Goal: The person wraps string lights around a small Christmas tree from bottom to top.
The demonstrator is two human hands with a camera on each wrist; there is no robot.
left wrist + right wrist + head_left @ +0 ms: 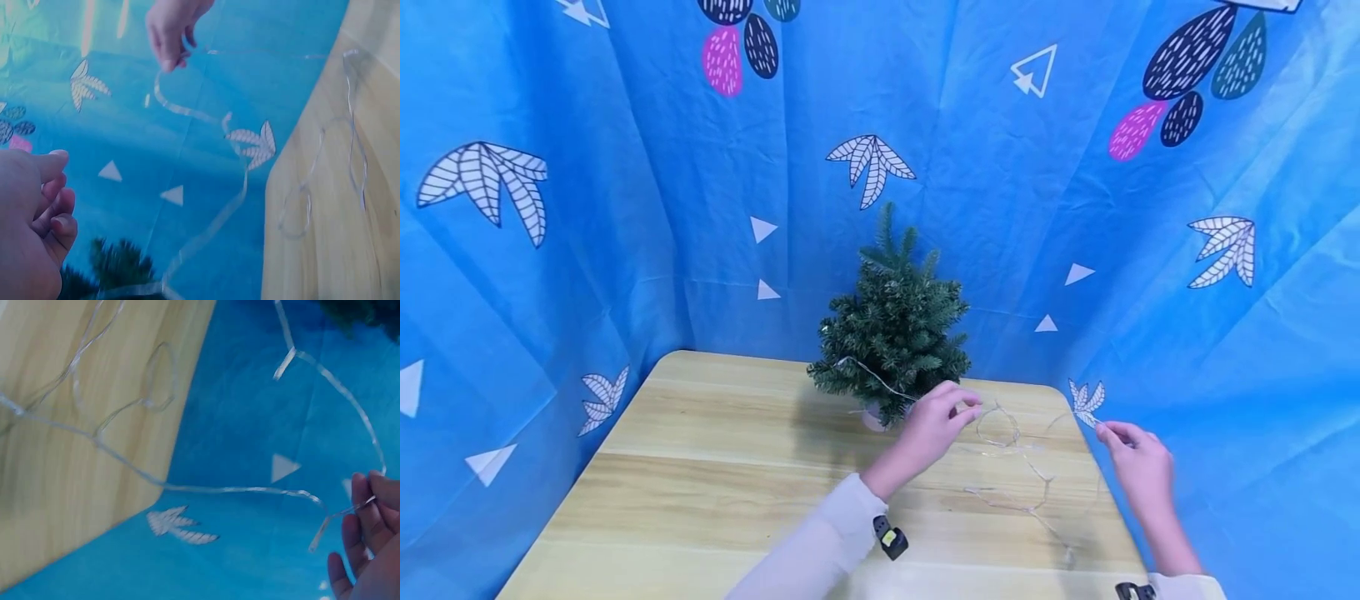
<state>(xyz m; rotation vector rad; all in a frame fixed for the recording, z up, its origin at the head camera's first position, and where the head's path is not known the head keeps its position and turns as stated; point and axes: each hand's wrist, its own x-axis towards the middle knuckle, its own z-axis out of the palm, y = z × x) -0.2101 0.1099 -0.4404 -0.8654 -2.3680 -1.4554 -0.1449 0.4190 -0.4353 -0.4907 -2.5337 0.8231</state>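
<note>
One bushy green tree [891,325] stands on one flat, stripy wood table [700,467]. One thin, clear string of lights [237,489] lies over the tree's prickly branches [917,333], loops on the table and runs up to the right hand [1141,471] — thumb and finger pinch it. The left hand [932,423] is close by the tree, its fingers loosely bent. I see two black straps [891,538], one by each white sleeve [820,542] — and crinkly blue cloth [992,192] behind.
</note>
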